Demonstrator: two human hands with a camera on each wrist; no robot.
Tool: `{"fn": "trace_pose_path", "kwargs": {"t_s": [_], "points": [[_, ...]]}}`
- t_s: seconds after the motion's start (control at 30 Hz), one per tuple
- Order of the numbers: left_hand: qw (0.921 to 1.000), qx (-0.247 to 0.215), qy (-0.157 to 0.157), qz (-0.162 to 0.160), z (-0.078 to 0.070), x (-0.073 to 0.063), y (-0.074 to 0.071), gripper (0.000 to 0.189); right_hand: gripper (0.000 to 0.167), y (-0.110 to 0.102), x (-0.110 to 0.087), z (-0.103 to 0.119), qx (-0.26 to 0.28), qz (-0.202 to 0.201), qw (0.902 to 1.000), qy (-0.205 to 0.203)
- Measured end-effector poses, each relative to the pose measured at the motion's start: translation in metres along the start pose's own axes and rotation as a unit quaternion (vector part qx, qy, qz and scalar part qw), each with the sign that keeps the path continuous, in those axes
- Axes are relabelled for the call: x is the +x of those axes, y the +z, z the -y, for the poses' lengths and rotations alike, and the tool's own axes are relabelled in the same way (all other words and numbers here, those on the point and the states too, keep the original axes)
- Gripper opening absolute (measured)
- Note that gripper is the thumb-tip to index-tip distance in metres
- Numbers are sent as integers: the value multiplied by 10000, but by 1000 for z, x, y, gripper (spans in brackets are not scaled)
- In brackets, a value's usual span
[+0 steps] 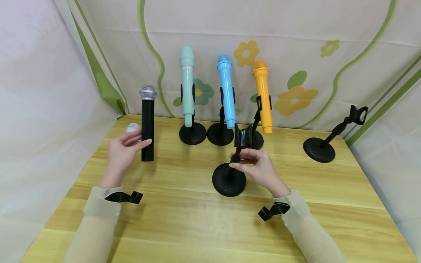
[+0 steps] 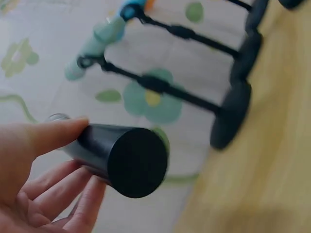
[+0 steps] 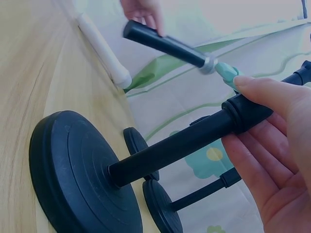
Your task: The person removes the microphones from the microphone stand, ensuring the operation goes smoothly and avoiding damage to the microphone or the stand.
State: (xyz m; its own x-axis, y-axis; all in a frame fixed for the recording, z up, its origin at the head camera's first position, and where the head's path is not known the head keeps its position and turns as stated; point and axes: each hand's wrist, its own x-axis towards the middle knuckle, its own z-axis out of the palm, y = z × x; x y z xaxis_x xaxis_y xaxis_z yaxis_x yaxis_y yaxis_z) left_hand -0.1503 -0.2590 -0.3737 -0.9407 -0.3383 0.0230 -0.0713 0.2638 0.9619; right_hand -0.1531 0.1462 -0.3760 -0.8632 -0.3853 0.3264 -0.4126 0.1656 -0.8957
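My left hand [image 1: 122, 153] pinches a black microphone [image 1: 148, 120] with a silver mesh head, holding it upright above the left part of the table. In the left wrist view its flat black end [image 2: 138, 162] faces the camera. My right hand [image 1: 261, 168] grips the stem of a black microphone stand [image 1: 229, 181] just above its round base; the clip on top has nothing in it. A white microphone [image 3: 104, 51] lies on the table beyond my left hand, mostly hidden by that hand in the head view.
Along the back stand several black stands carrying a mint-green microphone [image 1: 188, 87], a blue microphone [image 1: 226, 91] and an orange microphone [image 1: 263, 95]. Another stand [image 1: 319, 149] with a bare clip is at the right. Flower-patterned curtain [image 1: 204, 22] borders the wooden table [image 1: 184, 226].
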Motion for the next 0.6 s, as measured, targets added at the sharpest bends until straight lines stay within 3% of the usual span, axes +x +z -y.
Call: {"fn": "trace_pose_path", "kwargs": {"t_s": [0.13,0.33,0.6], "points": [[9977,613,-165,241,15,-1,-11,70,19,1,0,0,-4,-32,10000,42],[9920,1136,-389,398,35,-5,-21,72,21,1,0,0,-21,-23,9999,96],[9821,1663,-674,569,47,-10,-27,76,21,1,-1,1,-27,-29,10000,74]]}}
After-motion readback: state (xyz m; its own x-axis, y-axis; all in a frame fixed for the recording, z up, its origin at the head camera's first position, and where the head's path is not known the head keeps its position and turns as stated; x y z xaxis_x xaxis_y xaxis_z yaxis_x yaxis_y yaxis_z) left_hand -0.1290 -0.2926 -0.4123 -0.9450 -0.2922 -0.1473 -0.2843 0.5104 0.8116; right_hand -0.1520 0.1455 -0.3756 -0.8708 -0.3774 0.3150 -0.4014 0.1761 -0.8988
